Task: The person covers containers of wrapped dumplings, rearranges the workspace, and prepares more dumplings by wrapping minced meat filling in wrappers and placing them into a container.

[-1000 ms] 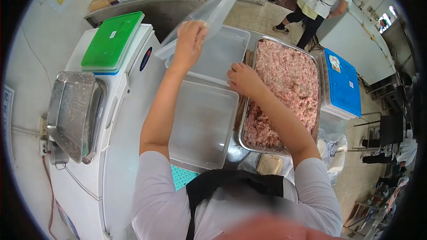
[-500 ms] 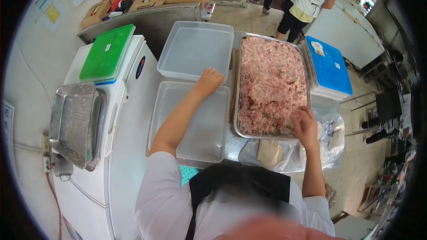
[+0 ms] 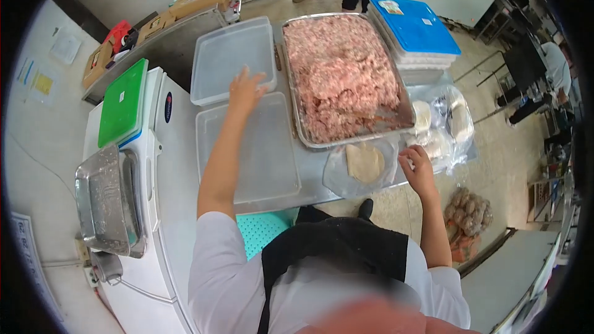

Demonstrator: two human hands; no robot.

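My left hand (image 3: 246,91), fingers spread, reaches over the near edge of the upper clear plastic container (image 3: 228,52); it holds nothing. A second clear container (image 3: 252,161) lies below my forearm. My right hand (image 3: 419,170) is loosely curled with fingers apart, beside a stack of pale round dough wrappers (image 3: 365,164) on a plastic bag (image 3: 337,170). Nothing shows in its fingers. Beyond the wrappers stands a metal tray (image 3: 334,143) heaped with ground meat (image 3: 343,68). A thin brown stick-like tool (image 3: 370,115) lies in the meat near the tray's front corner.
Bagged wrappers (image 3: 440,127) sit at the table's right corner. Stacked containers with a blue lid (image 3: 421,28) stand behind them. On the left, a white freezer (image 3: 167,210) carries a green lid (image 3: 124,102) and metal pans (image 3: 102,201). Other people stand farther off.
My right hand has left the tray's front corner and come down beside the wrappers. My left hand has shifted over the upper container and its fingers have spread. The view has turned.
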